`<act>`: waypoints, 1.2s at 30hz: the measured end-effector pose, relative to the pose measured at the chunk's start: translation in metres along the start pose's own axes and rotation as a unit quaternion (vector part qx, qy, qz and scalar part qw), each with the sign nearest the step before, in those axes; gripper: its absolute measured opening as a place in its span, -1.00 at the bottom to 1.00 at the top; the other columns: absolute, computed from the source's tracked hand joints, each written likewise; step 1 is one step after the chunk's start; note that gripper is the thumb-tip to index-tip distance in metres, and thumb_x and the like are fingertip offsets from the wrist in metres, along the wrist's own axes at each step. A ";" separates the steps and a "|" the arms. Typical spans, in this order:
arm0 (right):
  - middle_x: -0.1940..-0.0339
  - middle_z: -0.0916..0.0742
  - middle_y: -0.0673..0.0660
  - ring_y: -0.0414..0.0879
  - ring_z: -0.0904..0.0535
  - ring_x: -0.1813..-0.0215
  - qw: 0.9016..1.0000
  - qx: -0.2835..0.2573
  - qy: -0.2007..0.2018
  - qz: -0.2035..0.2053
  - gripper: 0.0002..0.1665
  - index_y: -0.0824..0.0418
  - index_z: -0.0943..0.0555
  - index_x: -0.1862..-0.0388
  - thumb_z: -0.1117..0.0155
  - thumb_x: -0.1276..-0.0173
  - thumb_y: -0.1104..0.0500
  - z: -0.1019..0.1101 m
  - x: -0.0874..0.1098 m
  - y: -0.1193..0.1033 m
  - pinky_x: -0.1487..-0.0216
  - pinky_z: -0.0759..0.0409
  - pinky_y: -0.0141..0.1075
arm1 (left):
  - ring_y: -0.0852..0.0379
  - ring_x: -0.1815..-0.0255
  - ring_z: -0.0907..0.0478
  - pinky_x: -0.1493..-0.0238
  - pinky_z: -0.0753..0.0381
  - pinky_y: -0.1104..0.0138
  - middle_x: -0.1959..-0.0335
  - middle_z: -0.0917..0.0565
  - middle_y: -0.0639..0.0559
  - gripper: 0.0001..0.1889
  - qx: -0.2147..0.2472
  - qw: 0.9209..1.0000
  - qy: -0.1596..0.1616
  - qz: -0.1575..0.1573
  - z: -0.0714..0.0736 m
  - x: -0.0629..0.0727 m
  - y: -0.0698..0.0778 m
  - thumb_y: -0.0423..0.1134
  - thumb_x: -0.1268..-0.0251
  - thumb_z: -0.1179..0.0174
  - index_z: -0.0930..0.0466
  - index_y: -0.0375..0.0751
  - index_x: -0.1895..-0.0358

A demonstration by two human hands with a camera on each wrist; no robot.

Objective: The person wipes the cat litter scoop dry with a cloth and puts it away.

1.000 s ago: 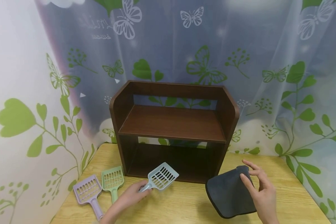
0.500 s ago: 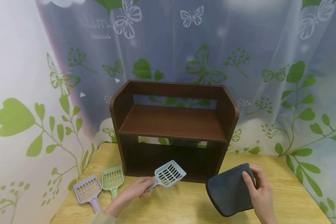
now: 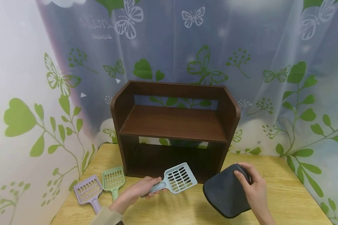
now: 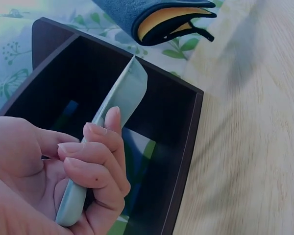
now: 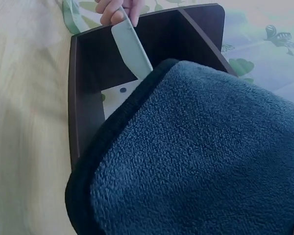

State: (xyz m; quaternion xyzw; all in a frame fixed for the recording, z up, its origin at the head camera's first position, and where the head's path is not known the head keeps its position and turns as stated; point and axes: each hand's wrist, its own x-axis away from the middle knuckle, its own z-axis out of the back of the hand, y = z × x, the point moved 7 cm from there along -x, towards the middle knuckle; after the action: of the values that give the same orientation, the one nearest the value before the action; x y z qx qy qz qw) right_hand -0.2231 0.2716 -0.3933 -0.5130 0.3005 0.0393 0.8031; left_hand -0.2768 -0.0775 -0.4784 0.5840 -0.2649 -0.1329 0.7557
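Light-blue scoop point(image 3: 170, 185) is gripped by left hand point(image 3: 143, 188), fingers point(image 4: 100, 159) curled round handle | folded blue cloth point(image 3: 226, 193) is pinched by right hand point(image 3: 253, 186) | wooden table point(image 3: 183, 209) below fingers | brown shelf point(image 3: 174, 123) beyond, printed backdrop point(image 3: 169, 43) behind

Head view's decently bright with pretty even, soft light, plus a milky glare patch up top on the curtain point(image 3: 169, 47). Lower half of the shelf point(image 3: 174, 123) goes really dark though, and its sides splay outward, wide-lens style. There's a soft shadow on the bench point(image 3: 287, 190) below the dark cloth point(image 3: 228, 190). Both wrist cams run cold and bluish, kinda washed out in the top outer corners, with fuzzy shadows across the wood.
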 end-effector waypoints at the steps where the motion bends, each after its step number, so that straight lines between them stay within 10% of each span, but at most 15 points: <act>1: 0.09 -0.70 -0.27 -0.38 -0.62 0.07 1.000 -0.001 0.000 0.008 -0.69 0.28 -0.63 -0.12 -0.32 -0.41 0.38 -0.001 -0.001 -0.002 0.07 -0.51 -0.61 | 0.38 0.67 -0.22 0.60 -0.18 0.52 0.55 -0.48 0.14 -0.50 -0.002 1.000 -0.003 -0.001 -0.001 0.000 0.001 -0.05 -0.67 0.16 -0.69 -0.37 0.14; 9: 0.10 -0.76 -0.03 -0.33 -0.65 0.06 0.986 0.009 -0.062 0.157 -0.60 0.14 -0.73 0.02 -0.40 -0.24 0.50 -0.018 -0.018 -0.028 0.02 -0.55 -0.56 | 0.35 0.65 -0.21 0.59 -0.20 0.53 0.52 -0.45 0.12 -0.52 -0.005 1.000 -0.025 -0.010 -0.012 -0.003 0.007 -0.08 -0.67 0.17 -0.65 -0.42 0.09; 15: 0.19 -0.72 -0.06 -0.24 -0.60 0.18 0.952 0.063 -0.069 0.291 -0.47 0.02 -0.77 0.04 -0.54 -0.04 0.47 -0.036 -0.029 -0.059 0.16 -0.46 -0.49 | 0.35 0.65 -0.21 0.59 -0.22 0.53 0.50 -0.45 0.11 -0.54 -0.001 0.999 -0.029 -0.014 -0.019 -0.004 0.009 -0.07 -0.67 0.16 -0.66 -0.37 0.06; 20: 0.18 -0.69 -0.04 -0.14 -0.56 0.22 0.921 0.122 -0.083 0.360 -0.79 -0.04 -0.78 0.06 -0.37 -0.35 0.03 -0.059 -0.030 -0.078 0.17 -0.33 -0.31 | 0.35 0.67 -0.20 0.63 -0.17 0.52 0.51 -0.44 0.12 -0.53 0.001 0.999 -0.035 -0.019 -0.028 -0.005 0.014 -0.06 -0.66 0.15 -0.68 -0.36 0.09; 36: 0.16 -0.74 -0.07 -0.16 -0.63 0.15 0.882 0.228 -0.166 0.376 -0.45 0.05 -0.67 -0.02 -0.69 -0.03 0.17 -0.138 0.012 -0.073 0.05 -0.57 -0.17 | 0.32 0.68 -0.06 0.62 -0.06 0.50 0.51 -0.42 0.14 -0.54 0.026 0.998 -0.049 -0.030 -0.038 -0.005 0.024 -0.05 -0.68 0.17 -0.65 -0.32 0.08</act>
State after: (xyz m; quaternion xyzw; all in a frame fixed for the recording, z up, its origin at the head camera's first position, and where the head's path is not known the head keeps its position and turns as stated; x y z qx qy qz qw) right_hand -0.2479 0.1173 -0.3818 -0.1496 0.3336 0.3534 0.8611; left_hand -0.2622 -0.0369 -0.4633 0.6036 -0.2872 -0.1774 0.7223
